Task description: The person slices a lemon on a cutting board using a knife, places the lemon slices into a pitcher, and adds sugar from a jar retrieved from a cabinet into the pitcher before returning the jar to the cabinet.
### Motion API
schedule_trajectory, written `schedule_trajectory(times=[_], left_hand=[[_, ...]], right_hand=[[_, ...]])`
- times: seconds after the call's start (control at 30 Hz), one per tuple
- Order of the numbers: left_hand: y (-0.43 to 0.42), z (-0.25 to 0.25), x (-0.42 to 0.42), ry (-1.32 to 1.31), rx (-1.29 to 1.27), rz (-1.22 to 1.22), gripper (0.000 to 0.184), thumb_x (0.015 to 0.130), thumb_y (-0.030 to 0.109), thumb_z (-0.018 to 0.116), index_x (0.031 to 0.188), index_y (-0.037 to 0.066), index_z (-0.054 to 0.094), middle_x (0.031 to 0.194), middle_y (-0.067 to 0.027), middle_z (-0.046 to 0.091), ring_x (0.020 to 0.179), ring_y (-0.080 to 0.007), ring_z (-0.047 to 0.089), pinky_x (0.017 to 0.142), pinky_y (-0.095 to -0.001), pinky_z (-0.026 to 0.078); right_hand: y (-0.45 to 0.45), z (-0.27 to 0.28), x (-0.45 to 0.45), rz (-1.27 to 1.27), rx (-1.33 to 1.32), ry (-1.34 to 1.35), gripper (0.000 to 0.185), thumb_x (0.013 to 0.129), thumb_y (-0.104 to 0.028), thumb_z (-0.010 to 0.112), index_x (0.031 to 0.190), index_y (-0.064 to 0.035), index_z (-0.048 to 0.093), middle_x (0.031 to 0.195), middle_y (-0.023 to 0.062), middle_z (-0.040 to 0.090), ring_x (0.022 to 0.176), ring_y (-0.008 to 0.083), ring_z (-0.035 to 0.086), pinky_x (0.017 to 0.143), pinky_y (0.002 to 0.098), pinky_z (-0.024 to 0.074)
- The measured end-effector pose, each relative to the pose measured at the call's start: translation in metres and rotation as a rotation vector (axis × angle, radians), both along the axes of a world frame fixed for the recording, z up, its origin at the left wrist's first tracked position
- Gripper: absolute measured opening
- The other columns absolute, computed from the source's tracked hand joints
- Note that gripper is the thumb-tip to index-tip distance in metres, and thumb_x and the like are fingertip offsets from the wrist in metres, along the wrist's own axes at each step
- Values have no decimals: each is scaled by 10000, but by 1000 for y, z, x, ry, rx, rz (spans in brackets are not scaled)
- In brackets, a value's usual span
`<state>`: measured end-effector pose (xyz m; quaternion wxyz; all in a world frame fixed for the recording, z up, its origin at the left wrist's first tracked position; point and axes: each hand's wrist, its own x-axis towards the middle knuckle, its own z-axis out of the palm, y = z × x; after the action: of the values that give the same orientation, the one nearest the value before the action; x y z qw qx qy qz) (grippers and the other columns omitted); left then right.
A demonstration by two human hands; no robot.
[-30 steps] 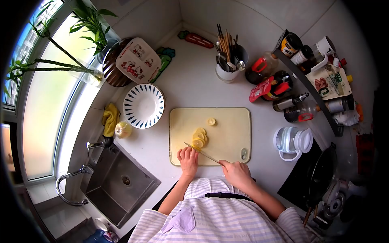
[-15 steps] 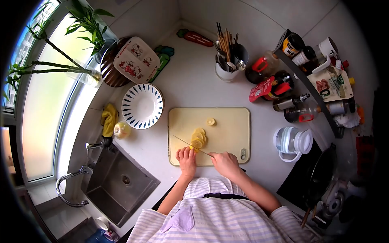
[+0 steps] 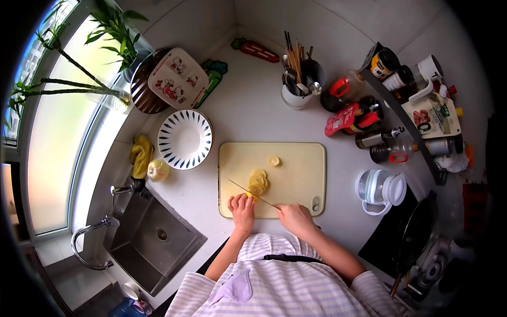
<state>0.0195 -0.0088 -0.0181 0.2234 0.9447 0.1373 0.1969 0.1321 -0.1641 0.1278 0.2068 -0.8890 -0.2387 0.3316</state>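
Note:
A pale yellow cutting board [image 3: 296, 179] lies on the counter. Several overlapping yellow lemon slices [image 3: 258, 181] rest left of its middle, with one small end piece [image 3: 274, 160] apart above them. My left hand [image 3: 242, 210] has its fingers bent over a piece of lemon at the board's lower left, mostly hidden under the fingertips. My right hand [image 3: 297, 217] is closed round the handle of a knife [image 3: 256, 195], whose blade points up and left, just beside the left fingertips and across the lower end of the slices.
Left of the board stand a patterned plate [image 3: 185, 140], a wrapped round item [image 3: 158, 170], a yellow cloth [image 3: 141, 157] and the sink [image 3: 153, 238]. To the right are a clear jug [image 3: 381, 191], bottles [image 3: 351, 119] and a pan [image 3: 417, 232]. A utensil holder [image 3: 296, 99] stands behind.
Since a second ago the knife and my right hand have moved left, and the blade now lies closer over the slices' lower end. My left hand keeps its hold.

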Motion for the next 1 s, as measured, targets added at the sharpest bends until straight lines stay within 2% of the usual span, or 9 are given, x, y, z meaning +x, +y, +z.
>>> schedule_trajectory(times=[0.07, 0.17, 0.27, 0.47, 0.6, 0.77, 0.87, 1.0], left_hand=[[0, 1, -2, 19, -3, 0, 354, 821, 115, 691, 1154, 89, 574, 1157, -92, 581, 1157, -284, 517, 1059, -519, 307], [0, 1, -1, 28, -8, -11, 353, 818, 109, 689, 1152, 91, 576, 1151, -92, 584, 1158, -283, 517, 1060, -523, 304], [0, 2, -2, 28, 2, -8, 346, 818, 108, 687, 1145, 91, 577, 1148, -95, 585, 1159, -285, 517, 1060, -525, 305], [3, 3, 1, 10, -25, -23, 368, 812, 72, 665, 1159, 67, 543, 1160, -120, 581, 1152, -319, 517, 1051, -538, 308], [2, 5, 0, 27, -16, -46, 374, 796, 70, 678, 1145, 72, 545, 1152, -119, 581, 1157, -318, 513, 1054, -540, 307], [-1, 1, 1, 16, 6, -46, 358, 790, 72, 683, 1122, 72, 550, 1137, -118, 580, 1162, -318, 507, 1057, -538, 307], [0, 1, -2, 32, 11, -46, 336, 795, 80, 683, 1107, 72, 558, 1129, -115, 583, 1162, -313, 508, 1059, -534, 307], [-1, 5, 0, 53, 13, -32, 305, 810, 94, 678, 1094, 69, 570, 1122, -112, 588, 1162, -312, 508, 1064, -529, 305]], right_hand=[[-10, 5, -1, -19, 39, -7, 211, 911, -200, 554, 1024, -101, 702, 777, 206, 683, 750, 399, 680, 688, 499, 549], [7, -5, 2, -15, 16, 38, 236, 910, -191, 570, 1098, -115, 690, 836, 196, 684, 794, 400, 671, 703, 485, 549], [33, -21, 6, 56, -24, 15, 219, 905, -192, 579, 1066, -93, 689, 838, 204, 684, 796, 404, 670, 708, 487, 546], [-13, 2, 12, -6, 0, 84, 193, 900, -209, 588, 955, -56, 693, 816, 214, 678, 780, 414, 669, 706, 497, 541], [22, -41, 5, 30, -50, 73, 191, 902, -210, 595, 950, -49, 685, 767, 230, 669, 762, 426, 668, 692, 511, 540], [26, -48, -3, 9, 46, 12, 182, 905, -184, 574, 998, -49, 653, 732, 228, 666, 720, 433, 665, 643, 508, 546], [14, -48, -14, 55, -90, -5, 160, 896, -150, 555, 998, -50, 627, 716, 236, 661, 696, 428, 666, 625, 503, 546], [41, -71, -20, 23, 33, -122, 130, 882, -125, 537, 957, -45, 607, 701, 234, 659, 672, 426, 668, 605, 514, 542]])
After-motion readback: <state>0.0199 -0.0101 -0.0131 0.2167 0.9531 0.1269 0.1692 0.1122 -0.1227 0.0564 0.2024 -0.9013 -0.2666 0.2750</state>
